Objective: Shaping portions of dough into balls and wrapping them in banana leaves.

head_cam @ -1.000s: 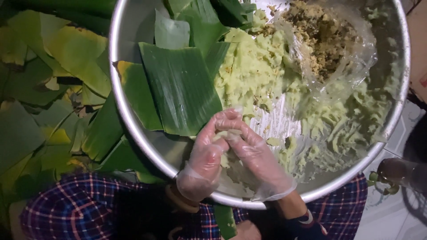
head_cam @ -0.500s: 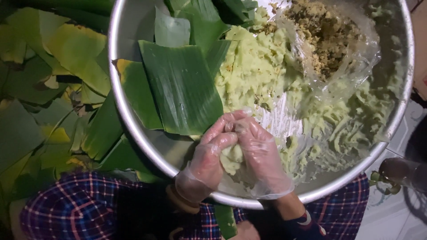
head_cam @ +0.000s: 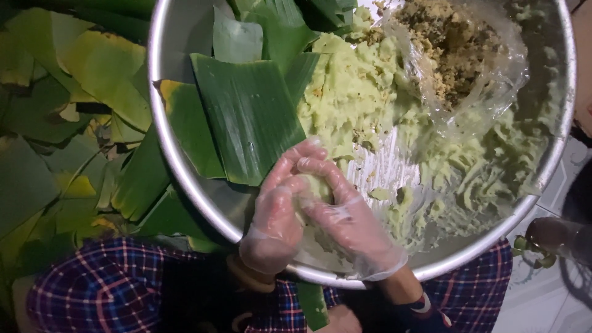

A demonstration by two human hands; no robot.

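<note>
Green and yellow banana leaves [head_cam: 68, 123] cover the floor on the left side of the frame, piled one over another. Pale tiles [head_cam: 542, 296] show at the lower right. A big round metal bowl [head_cam: 185, 179] fills most of the picture and sits over the person's lap, with plaid sleeves [head_cam: 105, 290] showing under it at the bottom.

Inside the bowl, cut leaf pieces [head_cam: 246, 117] lie on the left part. Soft light green dough [head_cam: 351, 92] is spread across the middle and right. At the upper right sits a clear plastic bag [head_cam: 468, 80] with crumbly yellow-brown filling [head_cam: 444, 37] in it.

Both hands wear thin clear gloves. The left hand [head_cam: 277, 216] and the right hand [head_cam: 345, 216] are cupped close together near the bottom rim of the bowl, just under the leaf pieces. They hold a small lump of dough [head_cam: 316, 188] between them, with fingers curled around it. Most of the lump is hidden by the fingers.
</note>
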